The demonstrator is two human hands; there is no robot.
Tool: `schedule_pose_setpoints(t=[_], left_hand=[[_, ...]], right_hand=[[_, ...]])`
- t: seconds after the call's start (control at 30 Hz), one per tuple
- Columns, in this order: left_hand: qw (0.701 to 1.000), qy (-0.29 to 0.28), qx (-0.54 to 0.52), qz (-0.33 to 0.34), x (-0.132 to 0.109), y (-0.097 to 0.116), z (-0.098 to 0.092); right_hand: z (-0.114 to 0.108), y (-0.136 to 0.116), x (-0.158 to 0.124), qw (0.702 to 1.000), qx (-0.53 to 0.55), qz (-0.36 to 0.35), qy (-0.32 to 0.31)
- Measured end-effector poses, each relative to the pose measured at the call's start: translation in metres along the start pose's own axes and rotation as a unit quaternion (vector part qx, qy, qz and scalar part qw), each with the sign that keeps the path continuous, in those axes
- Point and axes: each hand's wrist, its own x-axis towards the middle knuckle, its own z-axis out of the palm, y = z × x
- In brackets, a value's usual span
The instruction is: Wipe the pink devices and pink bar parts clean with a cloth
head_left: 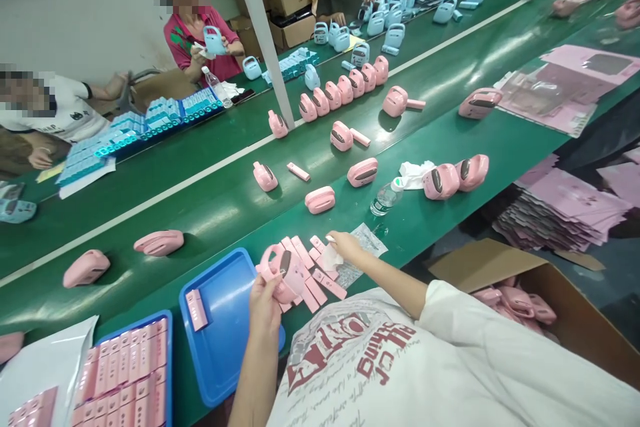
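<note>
My left hand (267, 297) grips a pink handled device (293, 277) with a dark oval window, held above the table edge. To its right, my right hand (345, 247) is closed on a white tissue (331, 257). Below both hands lie several pink sticks (313, 293), spread on the green table. A crumpled clear plastic bag (367, 243) lies by my right wrist. The blue tray (225, 373) at the left of my left hand holds one pink stick (196, 309).
A blue tray full of pink sticks (125, 373) stands at lower left. A bottle (387, 198) and pink devices (441, 181) stand beyond my hands. An open carton (475, 260) is at right. People work with blue devices (215, 40) across the table.
</note>
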Motion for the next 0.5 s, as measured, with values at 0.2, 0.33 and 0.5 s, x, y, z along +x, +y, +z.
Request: schedule_pose_setpoints(t=[0.2, 0.33, 0.5], left_hand=[[0.975, 0.072, 0.138, 0.156, 0.074, 0.024, -0.032], [0.959, 0.086, 0.196, 0.188, 0.136, 0.034, -0.051], [0.943, 0.123, 0.223, 0.217, 0.221, 0.044, -0.068]], right_hand=[[0.021, 0.011, -0.001, 0.997, -0.034, 0.02, -0.064], [0.033, -0.004, 0.001, 0.995, -0.042, 0.05, -0.077], [0.03, -0.011, 0.013, 0.993, -0.027, 0.097, -0.067]])
